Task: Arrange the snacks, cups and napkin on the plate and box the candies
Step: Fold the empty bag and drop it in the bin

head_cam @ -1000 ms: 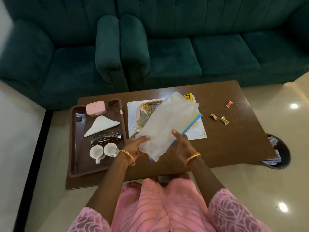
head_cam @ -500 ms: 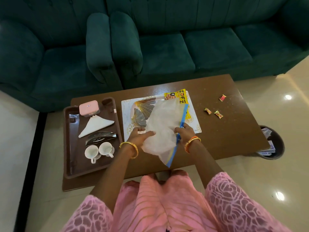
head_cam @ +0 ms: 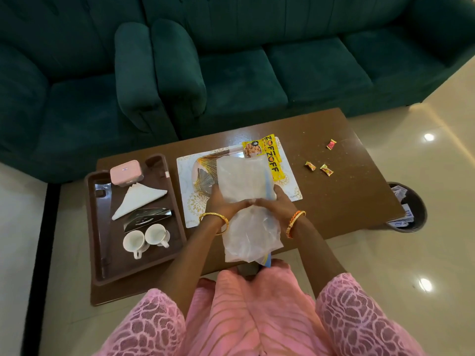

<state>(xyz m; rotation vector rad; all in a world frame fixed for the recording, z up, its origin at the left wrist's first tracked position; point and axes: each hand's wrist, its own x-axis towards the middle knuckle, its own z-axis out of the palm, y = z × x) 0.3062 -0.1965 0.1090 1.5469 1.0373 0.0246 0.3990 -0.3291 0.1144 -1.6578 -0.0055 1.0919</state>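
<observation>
Barely started, we reckon: both our left hand (head_cam: pixel 223 201) and right hand (head_cam: pixel 279 202) grip the plastic bag (head_cam: pixel 246 214) over the plate (head_cam: pixel 203 176) mid-table, cups (head_cam: pixel 145 237) and napkin (head_cam: pixel 138 199) sit on the left-edge tray (head_cam: pixel 100 227), candies (head_cam: pixel 320 163) lie loose toward the right edge.

Left hand (head_cam: pixel 223 204) and right hand (head_cam: pixel 279 204) meet, fingers curled

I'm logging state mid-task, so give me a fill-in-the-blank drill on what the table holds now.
1. Both hands, left hand and right hand, hold a clear plastic ____.
2. The two white cups stand in the brown ____.
3. ____ wrapped candies lie loose on the table.
4. The pink box sits just beyond the folded ____.

Missing: bag; tray; three; napkin
</observation>
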